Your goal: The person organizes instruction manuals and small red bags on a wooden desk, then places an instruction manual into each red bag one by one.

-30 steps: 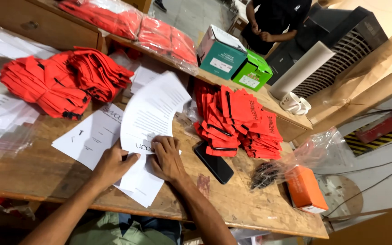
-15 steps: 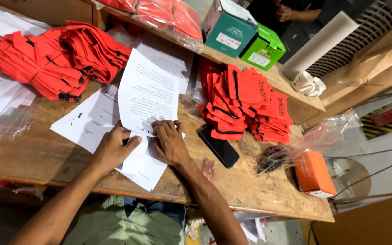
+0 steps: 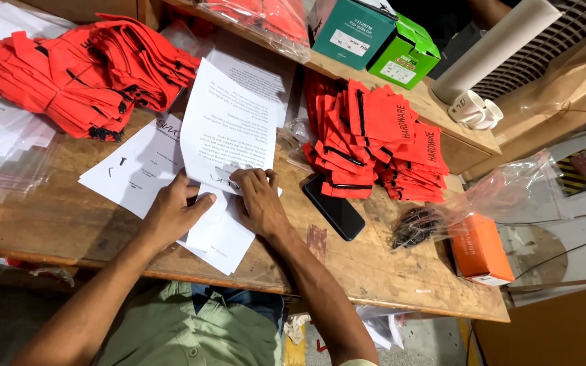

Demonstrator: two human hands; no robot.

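Two hands pressing a fold into a printed sheet on the wooden workbench.

The left hand (image 3: 171,213) and right hand (image 3: 259,203) lie flat, fingers spread, on the printed sheet (image 3: 228,132); its far half stands raised beyond them, so folding appears half done. Print is illegible; red pouches (image 3: 374,139) lie right of the right hand.

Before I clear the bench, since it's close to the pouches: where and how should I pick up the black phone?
Probably take the phone by its two long edges near the lower end, coming from above on the bench-edge side. It lies flat and slanted on the table; its upper end sits against the red pouches, while the lower end is free.
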